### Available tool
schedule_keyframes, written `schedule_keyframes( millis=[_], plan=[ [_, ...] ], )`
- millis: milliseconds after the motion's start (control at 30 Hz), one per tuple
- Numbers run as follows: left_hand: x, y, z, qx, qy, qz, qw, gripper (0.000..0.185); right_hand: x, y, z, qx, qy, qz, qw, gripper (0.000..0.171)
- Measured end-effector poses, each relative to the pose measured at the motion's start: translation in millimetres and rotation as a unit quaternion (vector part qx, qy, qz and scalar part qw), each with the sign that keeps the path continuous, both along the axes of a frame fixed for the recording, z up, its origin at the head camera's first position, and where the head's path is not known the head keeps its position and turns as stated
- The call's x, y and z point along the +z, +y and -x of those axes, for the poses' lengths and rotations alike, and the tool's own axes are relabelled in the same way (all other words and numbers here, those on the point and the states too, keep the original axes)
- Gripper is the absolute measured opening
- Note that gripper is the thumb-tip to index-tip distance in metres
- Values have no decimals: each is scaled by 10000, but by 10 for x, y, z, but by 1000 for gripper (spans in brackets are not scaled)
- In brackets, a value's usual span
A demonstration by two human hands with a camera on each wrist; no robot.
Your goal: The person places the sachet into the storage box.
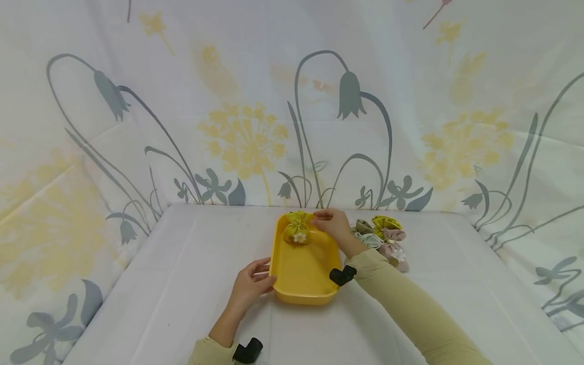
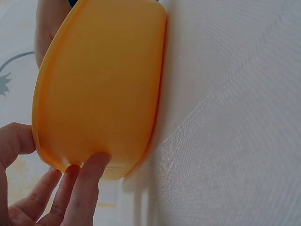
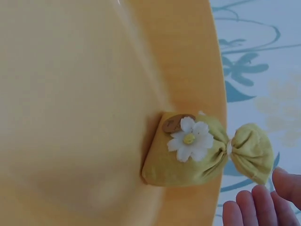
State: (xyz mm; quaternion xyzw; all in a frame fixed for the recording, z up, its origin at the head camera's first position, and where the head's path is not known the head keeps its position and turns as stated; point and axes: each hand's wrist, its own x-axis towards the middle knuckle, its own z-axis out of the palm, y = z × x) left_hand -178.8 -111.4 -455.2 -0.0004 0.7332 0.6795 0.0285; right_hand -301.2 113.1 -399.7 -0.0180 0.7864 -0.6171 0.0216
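right, green sachet (image 1: 298, 227) sits at the yellow tray's (image 1: 302, 276) far end; my right hand (image 1: 333, 224) hovers loose beside it, left hand (image 1: 250, 285) steadying the rim with straight fingers. next sachet from the pile (image 1: 384, 238), i reckon.

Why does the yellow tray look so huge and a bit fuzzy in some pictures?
Left wrist view: the yellow plastic tray sits very close, so it fills the picture, soft-edged, casting a faint shadow on the white cloth. Right wrist view: the tray looks blurry, the green fabric pouch with a white flower sharper. Head view: even light, edges bent.
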Motion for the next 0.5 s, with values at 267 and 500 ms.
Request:
schedule_keyframes(
  millis=[267, 500],
  plan=[
    [-10, 6, 4, 1, 6, 14, 10000, 51, 78, 32, -216, 240, -38, 126, 9996, 31],
    [-21, 0, 13, 6, 30, -3, 10000, 49, 109, 69, -374, 233, -15, 76, 9997, 31]
  ],
)
